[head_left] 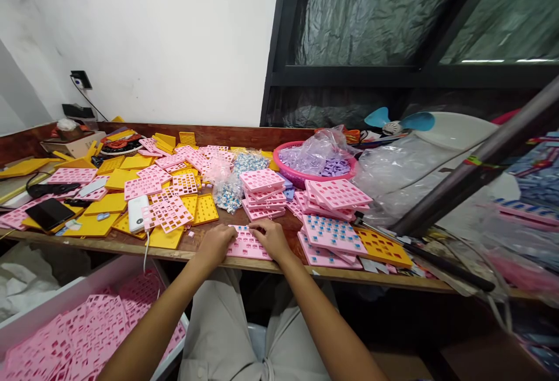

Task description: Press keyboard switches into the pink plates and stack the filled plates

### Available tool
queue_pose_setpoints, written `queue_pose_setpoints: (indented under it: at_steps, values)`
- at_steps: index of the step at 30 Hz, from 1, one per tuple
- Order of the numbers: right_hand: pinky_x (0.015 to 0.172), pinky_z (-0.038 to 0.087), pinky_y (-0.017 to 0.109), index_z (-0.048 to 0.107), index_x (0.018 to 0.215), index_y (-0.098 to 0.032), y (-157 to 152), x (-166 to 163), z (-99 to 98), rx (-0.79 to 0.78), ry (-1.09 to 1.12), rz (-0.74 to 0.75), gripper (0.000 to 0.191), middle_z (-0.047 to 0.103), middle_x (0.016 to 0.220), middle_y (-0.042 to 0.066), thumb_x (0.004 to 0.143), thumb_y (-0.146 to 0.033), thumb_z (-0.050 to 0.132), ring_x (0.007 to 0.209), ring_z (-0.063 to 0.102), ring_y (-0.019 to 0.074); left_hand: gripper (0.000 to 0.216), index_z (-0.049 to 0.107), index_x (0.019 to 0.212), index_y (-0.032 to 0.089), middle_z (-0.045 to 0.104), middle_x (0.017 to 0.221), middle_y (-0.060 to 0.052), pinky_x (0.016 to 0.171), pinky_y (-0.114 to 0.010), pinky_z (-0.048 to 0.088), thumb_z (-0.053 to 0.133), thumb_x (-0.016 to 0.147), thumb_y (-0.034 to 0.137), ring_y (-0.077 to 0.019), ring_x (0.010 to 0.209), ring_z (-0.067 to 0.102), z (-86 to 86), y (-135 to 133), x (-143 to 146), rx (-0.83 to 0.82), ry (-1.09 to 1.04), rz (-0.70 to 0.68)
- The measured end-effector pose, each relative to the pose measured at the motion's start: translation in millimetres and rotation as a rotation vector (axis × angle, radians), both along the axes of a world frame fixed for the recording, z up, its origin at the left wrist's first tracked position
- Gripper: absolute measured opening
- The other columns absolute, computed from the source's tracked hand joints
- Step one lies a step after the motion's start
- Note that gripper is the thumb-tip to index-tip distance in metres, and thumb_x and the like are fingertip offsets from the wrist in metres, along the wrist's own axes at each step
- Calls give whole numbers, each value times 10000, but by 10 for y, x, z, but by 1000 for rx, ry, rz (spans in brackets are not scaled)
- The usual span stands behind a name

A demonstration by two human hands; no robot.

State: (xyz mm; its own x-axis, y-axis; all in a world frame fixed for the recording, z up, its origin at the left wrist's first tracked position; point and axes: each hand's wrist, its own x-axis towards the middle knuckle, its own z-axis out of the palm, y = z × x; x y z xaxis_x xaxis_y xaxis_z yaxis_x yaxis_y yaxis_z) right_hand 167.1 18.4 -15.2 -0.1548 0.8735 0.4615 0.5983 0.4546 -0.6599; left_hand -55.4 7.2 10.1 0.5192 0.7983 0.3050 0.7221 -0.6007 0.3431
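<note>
Touching one pink board [245,248] are one left hand [216,243] and one right hand [273,237], grip impossible to tell

The brown wooden tabletop [200,232] has a paler front edge. On it lie a pink board [248,247] near that edge, yellow boards [205,210] spread over the left, a clear bag [229,192] of small blue-and-white pieces, a pink basket [301,178] farther back, and a pink stack [262,197] of boards before the basket.
</note>
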Motion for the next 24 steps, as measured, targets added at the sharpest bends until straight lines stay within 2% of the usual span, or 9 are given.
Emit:
queue_pose_setpoints:
  at_steps: [5,8,12,14,17,19,21,24]
  values:
    - [877,509,322,765,1009,-222,4,-18,0,-4,-98,-35,173,767,1000,49,892,-220,638,929,683,205,204,687,845,204,668,846,-50,755,-270,441,526,884,85,-188,832,616,-100,-44,-12,-11,-158,120]
    - [905,489,331,762,1078,-233,-33,-23,52,15,-224,-85,207,756,1040,64,914,-245,636,996,642,217,195,697,853,210,672,855,-55,762,-275,441,532,896,115,-193,852,613,-83,-95,9,-10,-137,119]
    - [935,458,360,780,1027,-233,-58,-24,110,43,-307,-81,181,760,1004,66,923,-238,632,1004,615,229,142,709,902,219,674,852,-59,758,-285,448,569,906,198,-199,834,607,3,-65,-27,-6,-94,85]
    - [930,454,366,783,996,-227,-49,-23,112,57,-268,-80,164,757,1002,68,911,-226,643,991,622,229,126,703,933,216,683,881,-56,798,-295,462,581,904,218,-200,859,613,73,97,-52,17,-167,87]
    - [888,468,355,785,940,-221,-34,-19,87,62,-188,-71,146,759,965,67,906,-217,643,933,644,223,176,689,991,195,679,1014,-79,922,-326,461,523,934,206,-218,1002,606,175,523,-46,120,-283,154]
    - [874,466,349,783,927,-223,-34,-17,68,75,-184,-68,146,764,950,61,913,-220,638,914,648,220,222,683,1052,177,650,1132,-105,959,-329,452,499,929,167,-222,1067,590,200,836,-5,115,-225,165]
    - [884,450,348,783,945,-227,-47,-19,62,97,-236,-88,149,767,957,57,922,-230,637,930,638,223,225,685,1056,148,633,1166,-127,981,-327,440,535,890,136,-232,1111,570,174,1084,48,65,-119,148]
    - [900,413,364,785,970,-236,-89,-39,98,107,-398,-134,170,765,985,60,946,-261,618,987,605,238,226,697,1029,121,647,1128,-143,993,-338,433,576,839,103,-242,1112,565,74,1270,98,23,-66,122]
